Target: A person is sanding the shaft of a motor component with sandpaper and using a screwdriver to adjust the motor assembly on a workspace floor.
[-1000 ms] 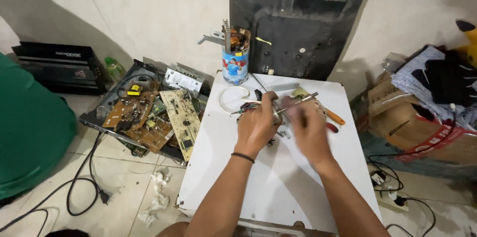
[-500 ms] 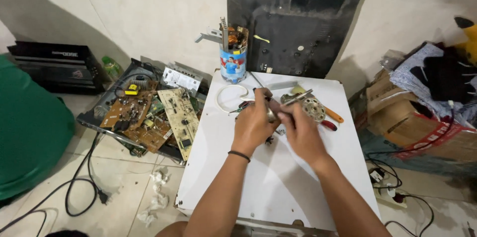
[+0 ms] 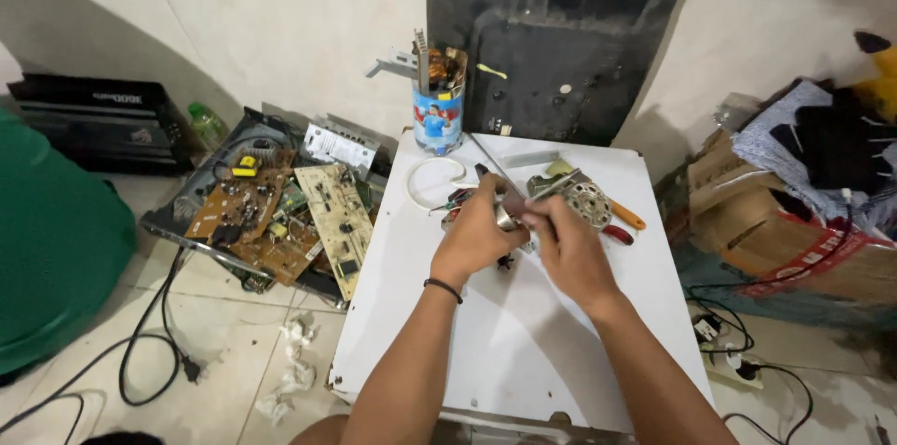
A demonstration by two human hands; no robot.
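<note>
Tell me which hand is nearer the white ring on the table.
Left. The left hand sits just right of the white ring; the right hand lies farther right, beyond it.

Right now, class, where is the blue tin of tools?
The blue tin stands at the white table's far left corner, beside the dark panel, beyond both hands.

white table [image 3: 523, 352], blue cup [image 3: 437, 123], brown circuit brds [image 3: 250, 216], black panel [image 3: 551, 34], green bin [image 3: 51, 240]

Circuit boards [image 3: 280, 221] left of table [image 3: 523, 352]
</note>
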